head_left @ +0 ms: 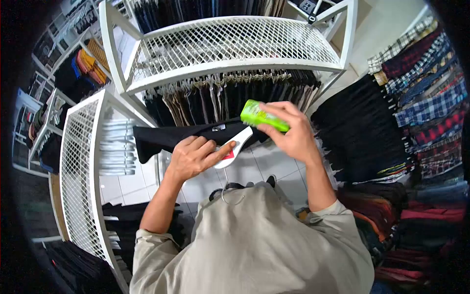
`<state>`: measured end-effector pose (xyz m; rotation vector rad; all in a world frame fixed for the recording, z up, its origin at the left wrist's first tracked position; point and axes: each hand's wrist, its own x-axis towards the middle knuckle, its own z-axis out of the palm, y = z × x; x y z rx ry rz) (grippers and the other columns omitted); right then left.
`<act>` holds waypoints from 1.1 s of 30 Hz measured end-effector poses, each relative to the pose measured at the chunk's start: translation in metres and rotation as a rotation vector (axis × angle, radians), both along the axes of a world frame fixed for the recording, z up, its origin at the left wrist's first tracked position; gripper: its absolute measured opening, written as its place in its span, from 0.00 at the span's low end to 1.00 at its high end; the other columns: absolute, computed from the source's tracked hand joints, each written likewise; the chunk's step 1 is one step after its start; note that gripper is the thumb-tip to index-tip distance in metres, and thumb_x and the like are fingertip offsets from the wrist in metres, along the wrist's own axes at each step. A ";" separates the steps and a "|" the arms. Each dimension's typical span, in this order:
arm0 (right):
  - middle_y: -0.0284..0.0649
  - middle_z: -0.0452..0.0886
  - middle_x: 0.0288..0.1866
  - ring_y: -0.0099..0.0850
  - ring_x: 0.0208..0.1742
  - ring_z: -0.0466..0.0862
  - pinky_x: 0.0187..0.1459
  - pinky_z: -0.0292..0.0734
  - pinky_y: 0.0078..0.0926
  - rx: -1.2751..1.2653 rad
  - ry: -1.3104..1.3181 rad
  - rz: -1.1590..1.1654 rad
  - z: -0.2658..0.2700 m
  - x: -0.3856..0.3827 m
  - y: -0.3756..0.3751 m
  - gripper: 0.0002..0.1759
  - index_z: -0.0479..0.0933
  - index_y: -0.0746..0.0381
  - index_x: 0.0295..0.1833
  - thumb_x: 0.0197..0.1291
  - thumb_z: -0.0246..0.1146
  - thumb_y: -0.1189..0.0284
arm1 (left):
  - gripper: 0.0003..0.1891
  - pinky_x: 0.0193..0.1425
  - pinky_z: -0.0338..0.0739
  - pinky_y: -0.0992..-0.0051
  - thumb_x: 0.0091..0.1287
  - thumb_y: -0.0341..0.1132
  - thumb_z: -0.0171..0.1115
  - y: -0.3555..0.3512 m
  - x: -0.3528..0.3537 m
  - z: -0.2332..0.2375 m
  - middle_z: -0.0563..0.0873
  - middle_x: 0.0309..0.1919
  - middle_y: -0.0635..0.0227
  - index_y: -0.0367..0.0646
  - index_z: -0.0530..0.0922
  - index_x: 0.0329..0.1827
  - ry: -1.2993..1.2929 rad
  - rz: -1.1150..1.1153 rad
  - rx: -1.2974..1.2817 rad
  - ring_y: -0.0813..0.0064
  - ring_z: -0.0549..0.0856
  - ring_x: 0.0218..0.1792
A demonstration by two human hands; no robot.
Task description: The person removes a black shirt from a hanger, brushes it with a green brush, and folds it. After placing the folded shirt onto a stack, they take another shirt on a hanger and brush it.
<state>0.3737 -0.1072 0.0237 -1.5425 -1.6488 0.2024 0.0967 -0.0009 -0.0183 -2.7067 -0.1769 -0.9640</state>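
A white hanger (241, 142) with a red label and a metal hook pointing toward my body lies across the middle of the view. My left hand (195, 156) is closed on it, its index finger stretched along the white plastic. A black garment (164, 138) hangs from the hanger, spreading left behind my left hand, with a small pale tag near its upper edge. My right hand (290, 128) grips a bright green object (258, 115) with white markings, held over the garment's right part, just above the hanger. Motion slightly blurs the green object.
A white mesh-topped rack (235, 63) with hanging trousers stands ahead. Another white mesh rack (81, 186) with white hangers is at the left. Black garments (357, 132) and plaid shirts (431, 110) hang at the right. Tiled floor (193, 188) shows below my hands.
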 end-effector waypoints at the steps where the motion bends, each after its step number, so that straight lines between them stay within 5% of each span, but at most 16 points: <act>1: 0.46 0.85 0.56 0.43 0.56 0.86 0.60 0.80 0.37 0.011 -0.055 0.033 -0.005 0.001 0.004 0.24 0.86 0.57 0.61 0.59 0.77 0.66 | 0.31 0.29 0.69 0.78 0.60 0.35 0.70 0.000 -0.002 0.000 0.71 0.26 0.81 0.62 0.81 0.70 0.023 0.016 0.008 0.82 0.73 0.25; 7: 0.48 0.84 0.56 0.44 0.56 0.86 0.59 0.81 0.40 -0.031 -0.258 -0.642 -0.042 0.080 0.014 0.19 0.86 0.57 0.57 0.61 0.75 0.68 | 0.32 0.29 0.70 0.77 0.57 0.34 0.70 -0.001 -0.006 -0.007 0.73 0.26 0.81 0.62 0.82 0.69 -0.002 0.042 -0.041 0.81 0.74 0.26; 9: 0.48 0.84 0.56 0.45 0.56 0.86 0.58 0.80 0.39 0.044 0.025 -0.526 -0.027 0.059 0.002 0.19 0.85 0.58 0.57 0.61 0.75 0.68 | 0.32 0.29 0.70 0.77 0.57 0.34 0.70 0.002 -0.004 -0.004 0.72 0.26 0.81 0.62 0.82 0.69 -0.021 0.051 -0.042 0.81 0.74 0.25; 13: 0.45 0.84 0.57 0.45 0.57 0.86 0.60 0.80 0.38 0.078 -0.009 -0.107 -0.014 0.004 -0.005 0.21 0.85 0.57 0.59 0.60 0.76 0.66 | 0.32 0.28 0.69 0.76 0.55 0.34 0.70 0.001 0.001 -0.005 0.71 0.26 0.80 0.63 0.84 0.67 -0.027 0.040 -0.064 0.80 0.73 0.25; 18: 0.46 0.84 0.57 0.45 0.56 0.86 0.58 0.80 0.40 0.019 -0.076 -0.457 -0.052 0.071 0.007 0.24 0.82 0.57 0.62 0.61 0.76 0.67 | 0.30 0.29 0.70 0.75 0.55 0.32 0.69 0.001 -0.001 0.000 0.73 0.26 0.79 0.62 0.85 0.66 -0.032 0.050 -0.088 0.78 0.75 0.26; 21: 0.47 0.83 0.56 0.46 0.55 0.86 0.57 0.80 0.41 0.129 -0.045 -0.527 -0.050 0.068 0.005 0.27 0.80 0.59 0.65 0.61 0.76 0.67 | 0.30 0.34 0.77 0.71 0.51 0.24 0.70 -0.004 -0.002 0.015 0.82 0.28 0.72 0.54 0.87 0.61 -0.027 0.184 -0.473 0.68 0.84 0.30; 23: 0.50 0.81 0.59 0.47 0.58 0.83 0.58 0.79 0.40 0.308 0.040 -0.430 -0.049 0.041 0.004 0.34 0.75 0.61 0.70 0.59 0.77 0.67 | 0.27 0.36 0.79 0.73 0.53 0.24 0.72 -0.002 0.002 0.015 0.88 0.35 0.67 0.49 0.87 0.60 -0.240 0.143 -0.847 0.64 0.87 0.33; 24: 0.49 0.81 0.60 0.47 0.60 0.82 0.58 0.80 0.40 0.389 -0.044 -0.361 -0.048 0.021 0.004 0.36 0.75 0.61 0.72 0.59 0.78 0.67 | 0.21 0.36 0.80 0.73 0.63 0.26 0.72 0.000 0.009 0.011 0.89 0.34 0.66 0.43 0.85 0.60 -0.384 0.092 -0.899 0.66 0.88 0.33; 25: 0.49 0.80 0.61 0.46 0.61 0.81 0.58 0.80 0.40 0.475 -0.129 -0.293 -0.047 0.002 0.005 0.38 0.74 0.61 0.73 0.58 0.79 0.66 | 0.13 0.30 0.75 0.75 0.73 0.38 0.69 -0.004 0.007 0.011 0.84 0.27 0.70 0.37 0.85 0.51 -0.390 0.175 -1.354 0.78 0.82 0.26; 27: 0.48 0.76 0.63 0.46 0.61 0.80 0.58 0.80 0.42 0.442 -0.086 -0.172 -0.068 -0.020 0.010 0.42 0.72 0.59 0.76 0.56 0.80 0.65 | 0.18 0.26 0.68 0.79 0.78 0.47 0.64 0.002 0.008 0.015 0.77 0.22 0.75 0.38 0.82 0.40 -0.399 0.159 -1.688 0.86 0.75 0.23; 28: 0.49 0.74 0.62 0.48 0.59 0.81 0.57 0.80 0.44 0.445 -0.191 -0.219 -0.076 -0.020 0.012 0.43 0.70 0.59 0.77 0.57 0.79 0.66 | 0.22 0.23 0.62 0.81 0.79 0.53 0.60 -0.001 0.013 0.021 0.74 0.21 0.78 0.43 0.79 0.35 -0.455 0.131 -1.757 0.88 0.70 0.20; 33: 0.54 0.70 0.62 0.52 0.61 0.76 0.59 0.74 0.47 0.325 -0.077 -0.677 -0.091 0.030 0.025 0.39 0.65 0.66 0.77 0.66 0.72 0.64 | 0.23 0.22 0.62 0.80 0.80 0.56 0.57 0.009 0.006 0.017 0.73 0.20 0.78 0.43 0.79 0.39 -0.511 0.162 -1.858 0.86 0.69 0.19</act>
